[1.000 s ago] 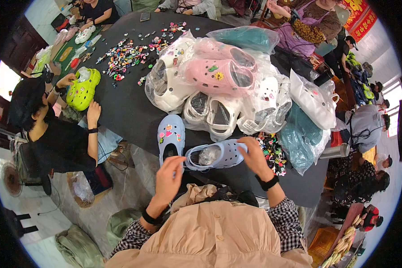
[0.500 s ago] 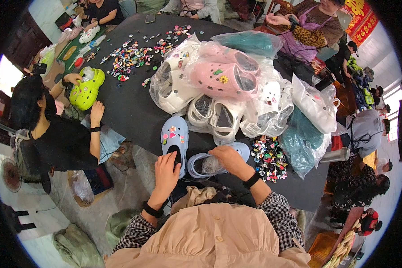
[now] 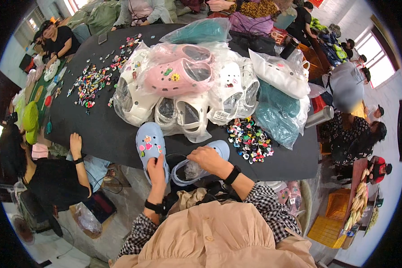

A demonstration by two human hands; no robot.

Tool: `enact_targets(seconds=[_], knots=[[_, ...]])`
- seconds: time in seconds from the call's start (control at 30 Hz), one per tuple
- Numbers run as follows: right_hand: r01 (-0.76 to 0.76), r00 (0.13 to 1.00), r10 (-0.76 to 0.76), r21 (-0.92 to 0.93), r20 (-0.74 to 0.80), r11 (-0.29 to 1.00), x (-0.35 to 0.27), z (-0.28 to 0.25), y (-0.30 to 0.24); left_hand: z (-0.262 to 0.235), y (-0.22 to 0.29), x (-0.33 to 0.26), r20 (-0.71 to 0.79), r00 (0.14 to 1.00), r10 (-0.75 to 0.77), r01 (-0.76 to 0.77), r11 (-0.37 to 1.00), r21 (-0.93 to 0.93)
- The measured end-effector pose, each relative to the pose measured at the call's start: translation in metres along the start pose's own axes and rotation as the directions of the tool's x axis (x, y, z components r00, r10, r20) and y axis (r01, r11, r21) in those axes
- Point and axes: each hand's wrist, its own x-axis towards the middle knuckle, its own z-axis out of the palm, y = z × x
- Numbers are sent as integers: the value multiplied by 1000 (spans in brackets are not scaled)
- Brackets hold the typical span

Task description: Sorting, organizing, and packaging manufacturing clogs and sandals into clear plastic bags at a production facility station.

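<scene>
A light blue clog (image 3: 149, 137) with colourful charms on its toe lies tilted at the table's near edge. My left hand (image 3: 156, 170) grips it by its opening, fingers over the inner side. To its right is a second light blue clog (image 3: 220, 148), no charms visible on it. My right hand (image 3: 210, 160) is closed over its upper and hides much of it. Crumpled clear plastic (image 3: 192, 170) fills its heel opening. Just beyond my right hand lies a heap of small mixed charms (image 3: 250, 142).
Bagged clogs are piled mid-table, with a pink clog (image 3: 178, 77) on top and teal bags (image 3: 279, 111) at the right. More charms (image 3: 96, 85) are scattered far left. A metal flask (image 3: 319, 117) lies at the right edge. At the left sits a co-worker (image 3: 53, 178).
My view has swung, so the table sits further left. My left fingers have come out of the charmed clog's opening onto its side. The co-worker's lime clog has moved off the black tabletop.
</scene>
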Motion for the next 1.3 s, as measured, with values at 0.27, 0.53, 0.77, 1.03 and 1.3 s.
enact_targets(seconds=[0.27,0.53,0.77,1.03,1.3], knots=[[62,973,-53,34,-224,997,-4,-9,2,55,36,-34,411,672,616,-723,666,183],[-27,968,85,237,-237,971,-40,-22,22,81,12,0,669,678,305,-334,938,-90],[-360,797,584,899,157,250,-28,-40,23,81,11,5,717,693,76,190,940,-283],[-455,662,576,867,481,-201,-11,-42,16,99,42,-8,803,593,64,254,931,-262],[-472,624,619,861,477,-188,-14,-38,38,106,36,-3,708,706,30,207,947,-247]])
